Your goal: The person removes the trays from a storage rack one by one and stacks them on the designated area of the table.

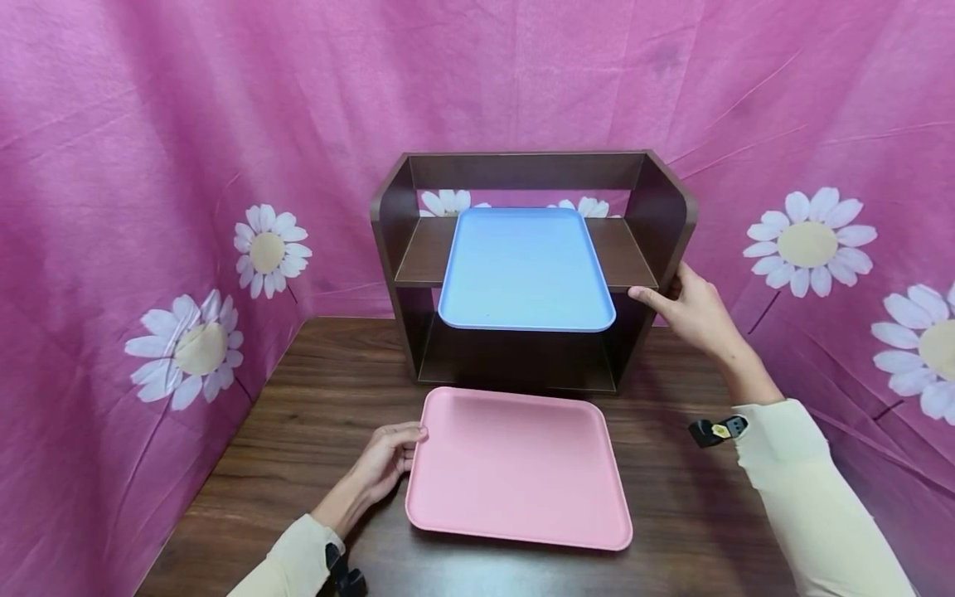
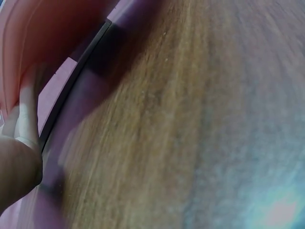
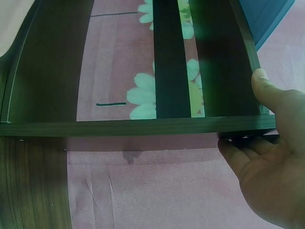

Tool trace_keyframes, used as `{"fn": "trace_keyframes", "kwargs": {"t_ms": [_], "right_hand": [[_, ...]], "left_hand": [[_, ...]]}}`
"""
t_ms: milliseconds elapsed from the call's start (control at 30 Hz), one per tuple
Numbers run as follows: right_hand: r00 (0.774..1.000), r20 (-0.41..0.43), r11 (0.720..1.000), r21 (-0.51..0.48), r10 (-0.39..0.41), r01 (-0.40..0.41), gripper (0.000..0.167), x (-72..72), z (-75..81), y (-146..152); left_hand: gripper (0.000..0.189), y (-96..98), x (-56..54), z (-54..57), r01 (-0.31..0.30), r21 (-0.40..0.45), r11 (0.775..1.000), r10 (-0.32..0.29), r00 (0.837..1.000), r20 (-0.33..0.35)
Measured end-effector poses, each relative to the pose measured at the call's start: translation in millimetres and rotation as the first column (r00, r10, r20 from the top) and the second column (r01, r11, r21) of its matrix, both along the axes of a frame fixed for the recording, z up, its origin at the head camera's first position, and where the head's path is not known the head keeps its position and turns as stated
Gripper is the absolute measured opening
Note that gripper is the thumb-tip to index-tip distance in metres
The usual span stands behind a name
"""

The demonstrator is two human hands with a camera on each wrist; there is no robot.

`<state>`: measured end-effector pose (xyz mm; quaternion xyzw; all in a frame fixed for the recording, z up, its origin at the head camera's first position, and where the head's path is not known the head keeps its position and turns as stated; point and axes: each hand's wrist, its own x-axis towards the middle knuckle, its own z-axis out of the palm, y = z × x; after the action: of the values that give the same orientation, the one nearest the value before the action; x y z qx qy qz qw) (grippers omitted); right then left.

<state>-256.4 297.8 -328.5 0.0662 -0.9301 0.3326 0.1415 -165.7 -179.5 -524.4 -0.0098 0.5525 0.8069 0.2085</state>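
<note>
My left hand (image 1: 382,464) grips the left edge of a pink rectangular tray (image 1: 522,473), thumb on the rim. In the left wrist view its fingers (image 2: 28,112) reach beneath the tray, which is raised over the wood. My right hand (image 1: 697,311) holds the right side panel of a dark brown two-level shelf (image 1: 675,220). Its thumb (image 3: 267,88) lies on the panel's front edge and the other fingers curl behind the outer face. On the upper level rests a blue tray (image 1: 525,269), jutting out past the shelf's front.
The shelf stands at the back of a wood-grain table (image 1: 298,414), its lower compartment (image 1: 515,356) facing me behind the pink tray. A pink cloth (image 1: 313,99) with white daisies hangs behind and on both sides.
</note>
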Motion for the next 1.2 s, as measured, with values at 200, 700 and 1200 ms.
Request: {"fn": "trace_keyframes", "kwargs": {"t_ms": [200,700,1200], "right_hand": [[1.0,-0.001,1.0,-0.003,0.002,-0.002,0.066,0.1,0.1,0.0],[1.0,-0.011,1.0,-0.012,0.006,-0.006,0.061,-0.3,-1.6,0.7],[1.0,-0.005,0.999,-0.036,0.022,-0.022,0.062,0.2,-2.6,0.6]], "left_hand": [[0.009,1.2,-1.1,3.0,0.008,-0.116,0.993,-0.007,1.0,0.007],[0.031,13.9,1.1,17.5,-0.156,-0.677,0.719,-0.041,0.963,-0.266],[0.026,24.9,-3.6,28.7,-0.285,-0.839,0.463,-0.125,0.916,-0.381]]}}
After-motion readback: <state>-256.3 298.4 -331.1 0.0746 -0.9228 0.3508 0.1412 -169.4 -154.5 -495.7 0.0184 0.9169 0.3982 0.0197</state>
